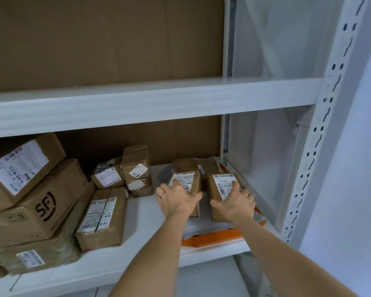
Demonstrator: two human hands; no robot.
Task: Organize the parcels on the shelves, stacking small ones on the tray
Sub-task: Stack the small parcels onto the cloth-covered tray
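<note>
1. Two small brown parcels sit side by side on the orange tray (214,237), which lies at the right end of the lower shelf (137,213).
2. Left small parcel (185,179): white label facing up; the left hand (177,200) lies on its near end, fingers spread over the label, thumb wrapped round its right edge.
3. Right small parcel (221,185): label up, just beside the first; the right hand (236,202) covers its near end, fingers spread over the top and right side, thumb at its left edge.
4. Behind these two, on the tray, more brown parcels (208,166) are partly hidden.
5. Left of the tray, apart from it: a stack of small taped boxes (136,168), then a flat wrapped parcel (104,217).
6. Farther left of the tray: large cartons, one marked SF carton (41,202), stacked.
7. Above the tray, the upper shelf (137,103) shows a cardboard backing (105,39).
</note>
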